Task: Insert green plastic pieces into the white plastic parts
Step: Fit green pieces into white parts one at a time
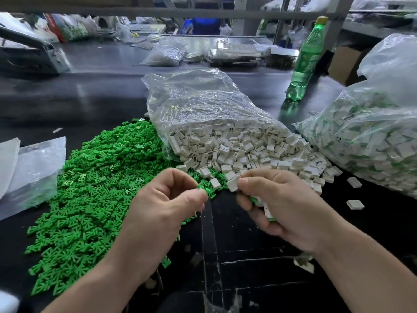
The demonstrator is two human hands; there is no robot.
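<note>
Black tabletop (pixel 101 98), glossy, with scratches toward the near edge.

Left hand (pixel 167 206): fingers curled, thumb and forefinger pinching one green piece (pixel 199 188), only its tip showing past the fingertips.

Right hand (pixel 277 204): thumb and forefinger grasp a white part (pixel 233 183) by one corner. More parts are cupped in the palm under the curled lower fingers, white with a bit of green visible; how many, cannot tell.

The green piece and the white part are held close together but apart, over the near middle of the tabletop.

Green pile (pixel 94 188): a large loose heap from mid-table down toward the near left edge, partly under the left forearm.

Clear bag (pixel 203 105) lies on its side at mid-table, mouth toward the person, with white pieces (pixel 248 150) spilling out and meeting the green pile.

Second bag (pixel 365 141) at the right edge, full of white parts with green showing in them. Two stray white parts (pixel 355 204) lie just beside it.

Green bottle (pixel 305 62) stands upright toward the far right.

Flat plastic bags (pixel 33 168) lie at the left edge
</note>
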